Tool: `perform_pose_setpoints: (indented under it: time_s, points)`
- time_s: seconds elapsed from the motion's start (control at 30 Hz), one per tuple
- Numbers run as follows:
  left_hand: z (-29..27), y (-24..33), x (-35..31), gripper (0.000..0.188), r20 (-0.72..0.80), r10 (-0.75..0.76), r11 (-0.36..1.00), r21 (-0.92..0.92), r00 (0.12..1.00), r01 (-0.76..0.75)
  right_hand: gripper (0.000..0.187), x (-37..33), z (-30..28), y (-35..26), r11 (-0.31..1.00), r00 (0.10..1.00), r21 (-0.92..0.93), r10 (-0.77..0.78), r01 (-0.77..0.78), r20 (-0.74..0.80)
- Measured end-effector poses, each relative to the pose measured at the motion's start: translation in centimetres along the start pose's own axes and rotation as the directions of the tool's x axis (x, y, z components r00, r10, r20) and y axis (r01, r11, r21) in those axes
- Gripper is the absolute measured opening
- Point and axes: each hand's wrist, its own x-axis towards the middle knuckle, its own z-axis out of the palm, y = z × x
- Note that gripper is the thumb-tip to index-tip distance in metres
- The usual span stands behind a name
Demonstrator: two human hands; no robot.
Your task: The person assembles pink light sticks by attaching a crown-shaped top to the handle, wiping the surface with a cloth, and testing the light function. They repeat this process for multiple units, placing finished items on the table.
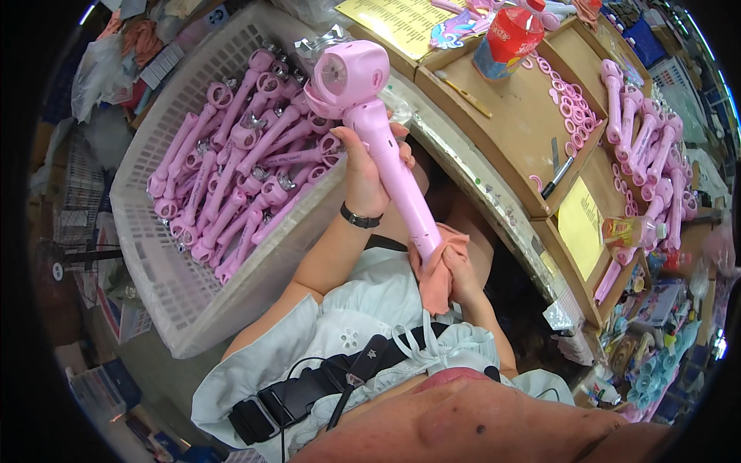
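Observation:
A long pink plastic toy wand (400, 193) is tilted in front of me, its big round head with a clear window at the upper left. My left hand (369, 171) is closed around its neck, just below the head. At the handle's lower end, my right hand (465, 279) grips a salmon-coloured cloth (435, 284) wrapped against the pink plastic. The cloth hides the tip of the handle and part of my right fingers.
On the left, a white slatted crate (131, 208) holds many similar pink wands (231, 166). To the right, a cardboard-edged worktable (494, 131) carries pink rings (570, 108), a red-labelled bottle (509, 42), a black marker (557, 177), a yellow sheet (580, 229) and more wands (647, 131).

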Motion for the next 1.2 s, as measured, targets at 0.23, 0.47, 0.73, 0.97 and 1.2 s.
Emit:
perform_pose_setpoints:
  time_s: [0.23,0.47,0.73,0.97,1.2]
  points:
    - [-0.7,3.4,1.3,0.078,0.227,-0.157,0.894,0.447,0.961,0.040,0.038,0.4,-1.0,-4.1,0.887,0.819,-0.005,-0.429,0.462,-0.381]
    - [1.7,0.5,-2.7,0.056,0.231,-0.553,0.670,0.694,0.801,0.263,0.026,4.7,2.6,-6.3,-0.418,0.299,-0.857,-0.812,0.301,0.501]
    - [2.2,0.4,-4.4,0.091,0.341,-0.373,0.370,0.908,0.863,-0.198,0.021,5.7,4.2,-10.7,0.729,0.663,-0.088,-0.659,0.678,-0.355]
    - [0.9,-1.0,-4.5,0.091,0.371,-0.615,0.692,0.677,0.696,0.251,0.042,5.1,2.0,-8.6,0.682,0.817,0.453,-0.441,0.574,-0.372]
    - [-0.6,-2.1,-3.6,0.096,0.419,-0.557,0.761,0.603,0.717,0.240,0.033,6.5,2.9,-0.6,0.760,0.729,-0.528,-0.597,0.379,-0.336]
